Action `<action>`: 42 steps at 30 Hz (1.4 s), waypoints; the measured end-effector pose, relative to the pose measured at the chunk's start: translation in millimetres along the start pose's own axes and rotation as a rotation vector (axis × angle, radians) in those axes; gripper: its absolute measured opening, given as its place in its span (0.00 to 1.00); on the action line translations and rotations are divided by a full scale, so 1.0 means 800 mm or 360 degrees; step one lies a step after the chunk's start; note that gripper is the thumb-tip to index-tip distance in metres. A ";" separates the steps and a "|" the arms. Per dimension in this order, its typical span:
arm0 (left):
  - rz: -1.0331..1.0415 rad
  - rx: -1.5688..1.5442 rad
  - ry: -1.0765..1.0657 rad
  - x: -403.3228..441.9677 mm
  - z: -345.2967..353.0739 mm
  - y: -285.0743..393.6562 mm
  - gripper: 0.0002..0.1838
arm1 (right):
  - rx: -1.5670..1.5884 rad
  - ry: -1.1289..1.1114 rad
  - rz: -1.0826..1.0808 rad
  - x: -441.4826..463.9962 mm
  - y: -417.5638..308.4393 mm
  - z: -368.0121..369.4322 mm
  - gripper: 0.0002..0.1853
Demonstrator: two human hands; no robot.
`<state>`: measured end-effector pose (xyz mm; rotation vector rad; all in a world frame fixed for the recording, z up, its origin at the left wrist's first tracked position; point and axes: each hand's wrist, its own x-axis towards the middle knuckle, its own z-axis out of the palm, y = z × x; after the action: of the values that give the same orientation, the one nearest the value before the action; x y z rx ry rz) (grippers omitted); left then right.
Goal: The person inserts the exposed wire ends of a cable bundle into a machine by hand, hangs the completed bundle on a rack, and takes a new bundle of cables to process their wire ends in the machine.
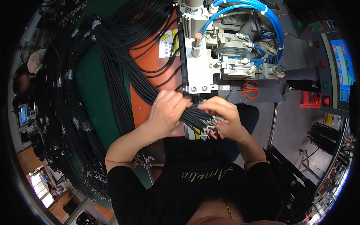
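A thick bundle of black cables [195, 117] runs from the upper left toward my body. My left hand [169, 108] is closed around it, a short way back from its ends. Bare wire ends [213, 127] in red, white and other colours fan out at the tip. At that tip my right hand [227, 115] curls around the side of the bundle, its fingertips slightly blurred and partly hidden. Both hands are just in front of the metal machine [198, 73], over the edge of the orange work surface [140, 107].
Blue air hoses [276, 23] arch over the machine. Red-handled scissors [250, 90] lie right of it. A control panel with a screen [340, 69] stands at far right. More black cables [112, 75] cover the left side, beside a green surface [90, 80]. Another person [24, 80] is at far left.
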<state>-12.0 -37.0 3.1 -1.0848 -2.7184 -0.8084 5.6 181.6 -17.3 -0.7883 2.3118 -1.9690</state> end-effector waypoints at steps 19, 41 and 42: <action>-0.0020 -0.0471 0.0186 0.012 0.011 0.016 0.19 | 0.0882 0.0275 0.0406 -0.012 -0.003 0.029 0.22; -0.0172 -0.1108 -0.0329 0.023 -0.007 -0.013 0.16 | 0.1201 0.0075 0.0556 -0.001 0.015 0.003 0.10; -0.0218 -0.1117 -0.0389 0.023 -0.007 -0.014 0.15 | 0.0944 0.0071 0.0462 0.001 0.013 0.001 0.10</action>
<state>-33.6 -35.3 8.0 -1.1612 -2.7808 -1.8576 1.7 181.7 -26.5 -0.3405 1.5813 -2.3387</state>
